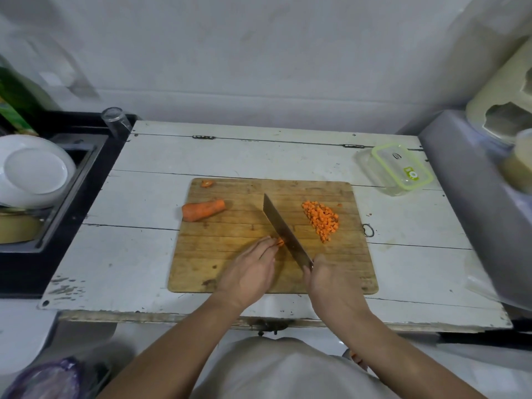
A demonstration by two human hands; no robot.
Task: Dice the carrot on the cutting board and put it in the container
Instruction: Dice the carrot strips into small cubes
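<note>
At frame centre lies one wooden cutting board (259, 272), rectangular with rounded corners, its surface scored with horizontal grooves and knife marks. It sits on a white-painted plank counter (144, 197) with chipped, worn paint along the lower edge.

Your left hand (250, 269) rests on the board, fingers (269, 243) held together and curled down, pinching a small carrot piece (279, 241) just beside the blade. Your right hand (325, 280) is wrapped round the handle of one knife (283, 231); the handle itself is hidden inside the grip. The blade is long, flat, metallic, and runs diagonally toward the upper left, its edge touching the small piece at your left fingertips.

Carrot count on the board: one uncut stub (203, 210), tapered, smooth orange skin, at the left edge of the board and well apart from both hands; one thin end slice (206, 184) at the upper left corner; one heap of small diced cubes (321, 220) to the right of the blade, too many to count.

One container (400, 169), clear plastic, rounded rectangle, with a lime-green-rimmed lid on it, stands on the counter at the upper right, off the board.

One stack of white plates (34, 171) sits at the left of the frame.
</note>
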